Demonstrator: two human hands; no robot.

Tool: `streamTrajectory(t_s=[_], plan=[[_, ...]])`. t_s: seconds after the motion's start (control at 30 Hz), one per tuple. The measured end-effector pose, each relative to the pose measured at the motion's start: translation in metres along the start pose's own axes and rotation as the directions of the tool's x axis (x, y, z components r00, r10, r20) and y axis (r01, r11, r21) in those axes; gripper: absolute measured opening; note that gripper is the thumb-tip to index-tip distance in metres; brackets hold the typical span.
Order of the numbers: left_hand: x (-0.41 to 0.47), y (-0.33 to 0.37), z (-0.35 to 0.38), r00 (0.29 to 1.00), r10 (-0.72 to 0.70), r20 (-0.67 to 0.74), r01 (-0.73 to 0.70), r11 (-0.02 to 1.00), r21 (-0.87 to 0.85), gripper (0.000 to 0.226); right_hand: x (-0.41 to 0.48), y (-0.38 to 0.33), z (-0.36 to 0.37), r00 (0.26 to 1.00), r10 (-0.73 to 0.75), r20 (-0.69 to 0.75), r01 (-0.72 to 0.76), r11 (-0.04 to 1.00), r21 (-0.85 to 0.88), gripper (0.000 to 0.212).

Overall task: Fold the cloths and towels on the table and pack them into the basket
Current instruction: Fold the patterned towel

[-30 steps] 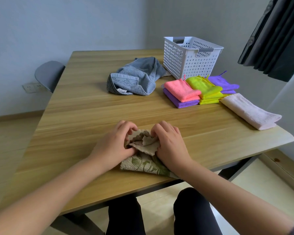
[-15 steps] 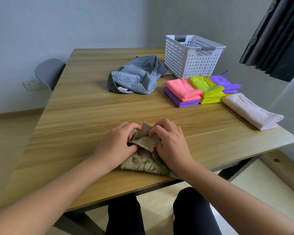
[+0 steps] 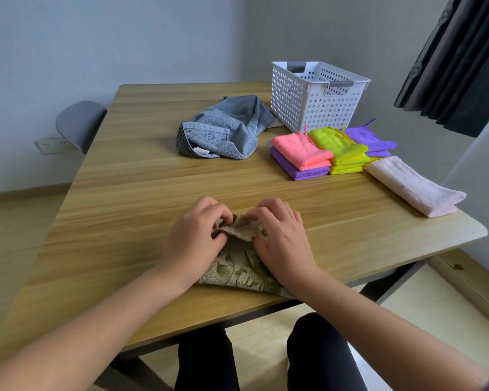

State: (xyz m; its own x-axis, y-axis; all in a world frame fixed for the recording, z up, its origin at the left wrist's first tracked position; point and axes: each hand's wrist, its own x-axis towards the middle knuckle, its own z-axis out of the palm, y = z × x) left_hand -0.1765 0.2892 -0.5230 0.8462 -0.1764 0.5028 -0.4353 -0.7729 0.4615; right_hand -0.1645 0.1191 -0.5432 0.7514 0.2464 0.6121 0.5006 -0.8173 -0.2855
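Head view first: we see our left hand [image 3: 194, 241] and right hand [image 3: 283, 238] side by side on a beige towel with a green leaf pattern [image 3: 242, 270], which lies at the near edge of the wooden table [image 3: 124, 193]. Both hands curl their fingers around the towel's bunched upper edge, each pinching a fold of the fabric, with the knuckles almost meeting over the crumpled middle. The lower part of the towel lies flat under our palms and reaches just to the table's front edge.

Farther back, a gray towel [image 3: 226, 131] sits in a loose, unfolded heap near the table's middle. Its far end touches the white perforated basket [image 3: 308, 105], which stands upright at the far right of the table; we cannot tell what is inside it.

Just in front of the basket we see folded cloths in small stacks: a pink cloth [image 3: 301, 150] resting on a purple cloth [image 3: 297, 170], a stack of yellow-green cloths [image 3: 339, 148] touching them on the right, and another purple cloth [image 3: 367, 138] behind that. A folded pale pink towel [image 3: 415, 186] lies beside the stacks, running toward the table's right edge.

A gray chair [image 3: 79, 124] stands at the table's left side, and a dark curtain [image 3: 460, 60] hangs at the upper right.
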Motion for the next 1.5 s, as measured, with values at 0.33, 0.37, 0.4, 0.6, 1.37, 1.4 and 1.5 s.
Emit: streamTrajectory(t_s=[0.33,0.37,0.4,0.6,1.37,1.4,1.5], plan=[[-0.001,0.0,-0.002,0.994,0.036,0.106,-0.006,0.963,-0.269,0.041,0.001,0.0,-0.002,0.999,-0.04,0.013,0.04,0.998,0.045,0.025],[0.001,0.001,-0.003,0.99,-0.026,0.138,0.069,0.946,-0.316,0.04,0.001,0.0,-0.003,0.999,-0.037,0.011,0.036,0.997,0.062,0.024],[0.002,0.003,-0.005,0.978,-0.095,0.188,0.159,0.919,-0.361,0.039,0.0,0.0,-0.003,0.999,-0.032,0.02,0.03,0.997,0.076,0.025],[0.011,0.001,-0.015,0.683,-0.398,0.612,0.685,0.641,-0.347,0.034,0.02,-0.006,-0.01,0.956,0.113,0.269,-0.107,0.994,-0.037,0.042],[0.003,0.004,-0.039,0.337,0.016,0.941,0.764,0.58,-0.283,0.026,0.028,-0.01,0.006,0.886,0.329,0.326,-0.417,0.873,0.253,0.025],[0.002,0.005,-0.039,0.349,-0.002,0.937,0.77,0.571,-0.286,0.022,0.027,-0.01,0.006,0.887,0.322,0.331,-0.407,0.883,0.234,0.025],[-0.002,0.007,-0.04,0.38,-0.022,0.925,0.722,0.632,-0.282,0.019,0.025,-0.012,0.006,0.895,0.296,0.334,-0.372,0.909,0.19,0.028]])
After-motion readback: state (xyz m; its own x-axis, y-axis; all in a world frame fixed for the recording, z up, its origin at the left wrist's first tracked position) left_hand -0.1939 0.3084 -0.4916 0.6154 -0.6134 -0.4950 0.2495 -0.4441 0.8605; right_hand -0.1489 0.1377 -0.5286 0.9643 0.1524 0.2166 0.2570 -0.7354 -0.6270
